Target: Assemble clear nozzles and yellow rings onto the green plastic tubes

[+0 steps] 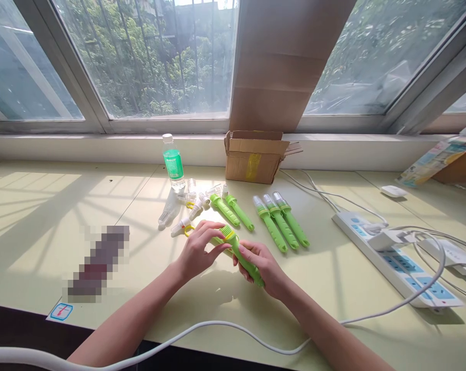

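Note:
Above the front part of the table, a green ribbed-top handle leans with its comb-like end up and to the left. My right hand is wrapped round its lower body, thumb along the top. Fingers and thumb of my left hand close on its upper end, by a thin yellow band. Another green piece shows partly behind these fingers. Beyond my hands lie two similar green handles without caps. To their left is a loose group of clear caps with white collars, some with yellow loops.
Three green handles with clear caps lie side by side at right. Behind stand a bottle and a cardboard box. A power strip with cables is at right; a white cable crosses in front. A blurred patch lies left.

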`<action>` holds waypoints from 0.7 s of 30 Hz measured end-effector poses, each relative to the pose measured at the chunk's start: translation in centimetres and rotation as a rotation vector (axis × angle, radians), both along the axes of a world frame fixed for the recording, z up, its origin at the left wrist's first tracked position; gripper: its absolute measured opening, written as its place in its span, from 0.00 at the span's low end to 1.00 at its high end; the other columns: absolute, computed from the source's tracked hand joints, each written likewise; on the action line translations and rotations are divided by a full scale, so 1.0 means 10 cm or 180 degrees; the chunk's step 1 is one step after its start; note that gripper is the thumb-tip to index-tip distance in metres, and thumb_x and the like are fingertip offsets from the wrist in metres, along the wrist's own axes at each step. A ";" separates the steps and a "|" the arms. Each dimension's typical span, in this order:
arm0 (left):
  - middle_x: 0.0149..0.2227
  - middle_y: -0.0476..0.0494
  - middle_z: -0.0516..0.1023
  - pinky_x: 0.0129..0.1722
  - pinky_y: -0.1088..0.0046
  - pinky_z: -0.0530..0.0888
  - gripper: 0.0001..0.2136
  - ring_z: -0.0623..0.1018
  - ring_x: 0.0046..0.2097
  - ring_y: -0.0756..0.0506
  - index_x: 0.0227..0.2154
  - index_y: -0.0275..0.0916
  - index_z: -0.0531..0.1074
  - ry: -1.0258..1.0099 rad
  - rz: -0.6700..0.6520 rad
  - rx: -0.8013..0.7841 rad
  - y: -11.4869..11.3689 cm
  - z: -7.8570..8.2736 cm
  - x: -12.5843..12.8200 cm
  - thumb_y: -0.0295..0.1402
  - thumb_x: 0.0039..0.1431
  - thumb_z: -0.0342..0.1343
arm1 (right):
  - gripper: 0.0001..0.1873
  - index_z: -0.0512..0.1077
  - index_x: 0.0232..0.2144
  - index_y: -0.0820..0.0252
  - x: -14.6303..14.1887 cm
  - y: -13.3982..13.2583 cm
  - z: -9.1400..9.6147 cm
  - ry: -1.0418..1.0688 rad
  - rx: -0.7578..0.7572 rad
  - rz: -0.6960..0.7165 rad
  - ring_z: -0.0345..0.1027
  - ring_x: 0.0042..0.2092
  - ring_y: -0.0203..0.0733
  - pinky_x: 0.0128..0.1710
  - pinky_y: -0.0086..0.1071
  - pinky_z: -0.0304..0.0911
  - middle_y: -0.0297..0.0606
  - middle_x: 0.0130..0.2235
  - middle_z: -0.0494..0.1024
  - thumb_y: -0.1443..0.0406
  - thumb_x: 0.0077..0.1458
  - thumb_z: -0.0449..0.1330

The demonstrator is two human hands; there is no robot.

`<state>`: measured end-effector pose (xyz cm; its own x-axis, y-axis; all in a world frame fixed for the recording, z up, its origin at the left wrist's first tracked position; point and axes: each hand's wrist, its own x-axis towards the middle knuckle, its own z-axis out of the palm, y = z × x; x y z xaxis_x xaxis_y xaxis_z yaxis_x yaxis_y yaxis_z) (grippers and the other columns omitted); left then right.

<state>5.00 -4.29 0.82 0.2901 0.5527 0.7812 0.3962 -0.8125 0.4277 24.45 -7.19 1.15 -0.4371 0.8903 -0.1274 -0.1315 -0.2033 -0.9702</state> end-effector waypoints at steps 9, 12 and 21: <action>0.44 0.38 0.78 0.43 0.60 0.76 0.08 0.76 0.46 0.42 0.36 0.39 0.70 0.0009 -0.0123 -0.0097 0.01 0.00 -0.02 0.31 0.55 0.63 | 0.17 0.67 0.37 0.58 0.01 0.02 -0.02 0.0078 -0.0056 -0.0090 0.57 0.15 0.29 0.11 0.23 0.47 0.32 0.26 0.76 0.54 0.52 0.65; 0.44 0.38 0.77 0.44 0.60 0.76 0.11 0.77 0.46 0.41 0.37 0.39 0.70 0.0026 -0.0145 -0.0062 0.02 0.00 -0.02 0.32 0.53 0.65 | 0.18 0.69 0.37 0.59 0.02 0.02 -0.01 0.0126 -0.0009 -0.0134 0.61 0.17 0.31 0.12 0.25 0.51 0.34 0.28 0.76 0.53 0.52 0.64; 0.43 0.40 0.78 0.42 0.63 0.76 0.05 0.76 0.45 0.44 0.35 0.39 0.70 0.0131 -0.0070 -0.0023 0.03 -0.04 -0.02 0.26 0.57 0.59 | 0.17 0.74 0.37 0.59 0.04 0.05 0.02 0.0009 0.0095 -0.0051 0.66 0.24 0.33 0.21 0.26 0.59 0.35 0.32 0.75 0.52 0.56 0.61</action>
